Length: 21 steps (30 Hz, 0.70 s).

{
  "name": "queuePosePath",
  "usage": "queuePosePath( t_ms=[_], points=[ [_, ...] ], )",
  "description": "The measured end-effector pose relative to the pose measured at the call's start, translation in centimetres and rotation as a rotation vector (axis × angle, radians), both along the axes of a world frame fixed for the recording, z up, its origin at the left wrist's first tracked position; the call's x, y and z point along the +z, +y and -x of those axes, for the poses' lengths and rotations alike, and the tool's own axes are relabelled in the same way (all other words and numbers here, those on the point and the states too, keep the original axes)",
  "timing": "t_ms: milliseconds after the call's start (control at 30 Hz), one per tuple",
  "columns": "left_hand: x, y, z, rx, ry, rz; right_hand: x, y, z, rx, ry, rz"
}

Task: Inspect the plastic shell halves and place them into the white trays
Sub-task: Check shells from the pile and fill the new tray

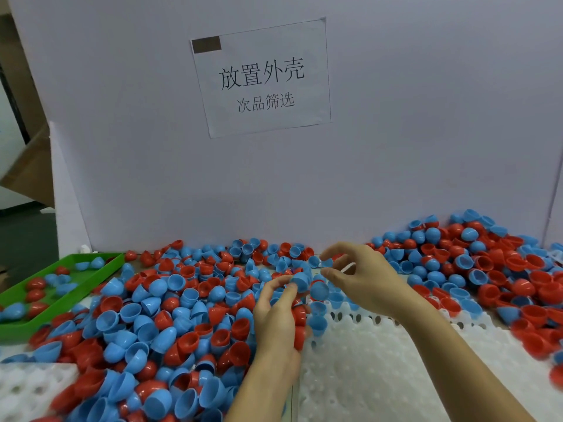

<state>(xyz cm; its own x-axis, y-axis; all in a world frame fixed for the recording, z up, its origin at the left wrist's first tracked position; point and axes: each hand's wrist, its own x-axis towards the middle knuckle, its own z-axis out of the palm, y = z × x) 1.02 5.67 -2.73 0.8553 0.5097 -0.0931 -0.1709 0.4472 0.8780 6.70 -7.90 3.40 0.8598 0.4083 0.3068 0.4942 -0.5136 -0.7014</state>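
Shell halves [170, 303], red and blue, lie heaped across the table against a white partition. A person's left hand [274, 315] pinches one blue half [300, 281] at its fingertips, lifted above the heap, probably for checking. The right hand [362, 275] hovers beside it, fingers loosely curved, holding nothing. White trays [380, 360] wait directly below; a green tray [61, 303] sits left.

From my head cam I see both arms bare, no sleeves up to frame edge at 6 o'clock. Left hand [274, 312] and right hand [362, 278]: no gloves, rings, watch or wrist straps. Nails short, unpainted as far as blur lets me tell.
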Motion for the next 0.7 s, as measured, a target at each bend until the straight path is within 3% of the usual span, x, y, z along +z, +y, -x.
queuePosePath(
  t_ms=[100, 233, 600, 700],
  points=[
    [-0.3, 0.5, -0.3, 0.116, 0.025, 0.005, 0.8, 0.2, 0.4, 0.054, -0.003, 0.032],
    [-0.2, 0.5, -0.3, 0.186, 0.038, -0.024, 0.9, 0.9, 1.2, 0.178, 0.093, 0.270],
    [0.3, -0.3, 0.4, -0.028, -0.009, -0.125, -0.8, 2.4, 0.8, -0.201, -0.144, -0.004],
    [0.5, -0.6, 0.5, -0.088, -0.022, -0.127, -0.5, 1.2, 0.2, -0.248, -0.140, 0.013]
  ],
)
